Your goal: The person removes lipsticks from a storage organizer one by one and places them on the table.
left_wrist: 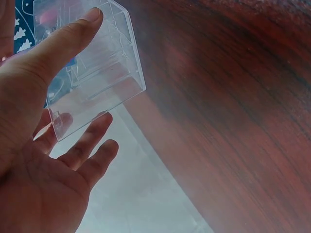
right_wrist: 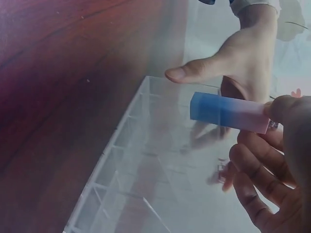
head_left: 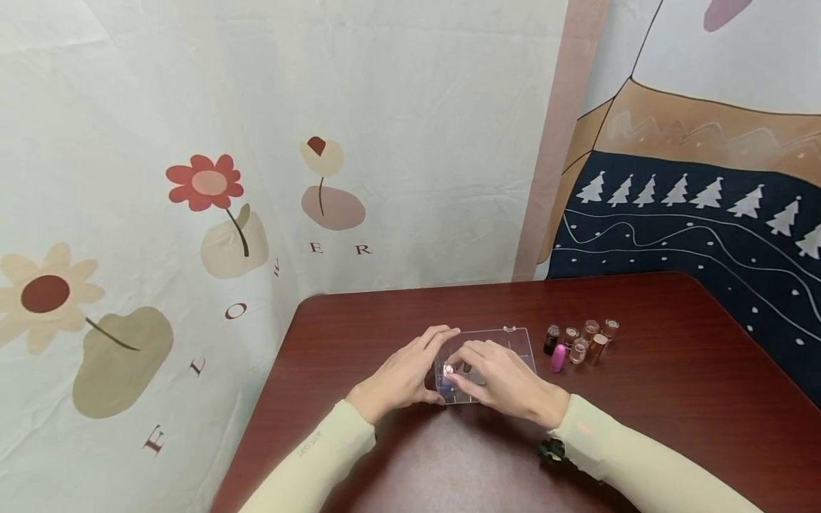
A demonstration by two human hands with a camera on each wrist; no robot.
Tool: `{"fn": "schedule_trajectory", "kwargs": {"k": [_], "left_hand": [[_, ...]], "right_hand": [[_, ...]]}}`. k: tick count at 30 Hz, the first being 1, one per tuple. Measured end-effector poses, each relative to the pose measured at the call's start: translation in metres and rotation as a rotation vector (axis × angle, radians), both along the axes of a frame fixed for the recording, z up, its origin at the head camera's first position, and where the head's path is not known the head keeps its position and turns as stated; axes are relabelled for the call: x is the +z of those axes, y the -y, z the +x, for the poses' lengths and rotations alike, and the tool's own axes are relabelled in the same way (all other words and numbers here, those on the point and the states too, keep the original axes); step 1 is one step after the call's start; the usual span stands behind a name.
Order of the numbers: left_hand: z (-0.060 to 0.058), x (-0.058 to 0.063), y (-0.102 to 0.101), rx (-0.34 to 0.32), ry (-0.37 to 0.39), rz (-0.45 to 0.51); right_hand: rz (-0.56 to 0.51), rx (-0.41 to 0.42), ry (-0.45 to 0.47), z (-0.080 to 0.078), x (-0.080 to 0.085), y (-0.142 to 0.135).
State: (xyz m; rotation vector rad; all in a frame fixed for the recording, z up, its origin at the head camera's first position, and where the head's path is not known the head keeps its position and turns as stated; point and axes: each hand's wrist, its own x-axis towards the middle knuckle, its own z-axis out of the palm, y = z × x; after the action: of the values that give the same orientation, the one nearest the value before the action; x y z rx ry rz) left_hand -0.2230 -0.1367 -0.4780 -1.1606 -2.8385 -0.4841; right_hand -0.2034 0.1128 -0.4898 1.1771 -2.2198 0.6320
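Note:
A clear divided box (head_left: 518, 349) rests on the table in front of me. Its left end sits between the thumb and fingers of my left hand (head_left: 403, 367). In the left wrist view, that thumb lies along one wall of the box (left_wrist: 114, 92), while the lower fingers spread loosely beneath. Between thumb and fingertips, my right hand (head_left: 503, 374) pinches one end of a square cosmetic tube (right_wrist: 209, 109), coloured blue fading into pink. The tube stands over the left-end compartments in the head view. Part of the box is hidden behind the right hand.
Right of the box stands a group of small items: a dark bottle (head_left: 551, 340), a bright pink tube (head_left: 558, 358), a copper-coloured tube (head_left: 597, 349) and several clear-topped containers (head_left: 579, 350). Printed cloths (head_left: 417, 142) hang behind the brown table (head_left: 654, 399).

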Motion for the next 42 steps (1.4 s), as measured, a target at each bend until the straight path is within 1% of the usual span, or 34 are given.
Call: {"fn": "schedule_trajectory", "kwargs": {"k": [3, 7, 15, 23, 30, 34, 39, 42], "left_hand": [[0.000, -0.001, 0.000, 0.004, -0.003, -0.005], [0.000, -0.001, 0.000, 0.004, -0.001, -0.003], [0.000, 0.000, 0.000, -0.003, -0.011, -0.001], [0.000, -0.002, -0.001, -0.004, -0.009, -0.005], [0.001, -0.001, -0.002, -0.006, -0.018, -0.003], [0.000, 0.000, -0.002, -0.008, -0.022, -0.008], [0.000, 0.000, -0.001, -0.009, -0.020, -0.014], [0.000, 0.001, -0.001, -0.009, -0.017, -0.015]], "right_hand": [[-0.006, -0.010, -0.019, 0.001, 0.005, -0.003], [-0.023, -0.007, -0.014, 0.002, 0.011, -0.007], [-0.050, 0.005, -0.017, 0.000, 0.017, -0.016], [-0.062, -0.009, -0.004, -0.001, 0.026, -0.029], [-0.088, 0.010, 0.028, -0.003, 0.035, -0.043], [-0.100, 0.001, 0.044, -0.003, 0.041, -0.053], [-0.101, -0.030, 0.027, -0.004, 0.047, -0.066], [-0.099, -0.057, 0.034, -0.004, 0.049, -0.074]]}}
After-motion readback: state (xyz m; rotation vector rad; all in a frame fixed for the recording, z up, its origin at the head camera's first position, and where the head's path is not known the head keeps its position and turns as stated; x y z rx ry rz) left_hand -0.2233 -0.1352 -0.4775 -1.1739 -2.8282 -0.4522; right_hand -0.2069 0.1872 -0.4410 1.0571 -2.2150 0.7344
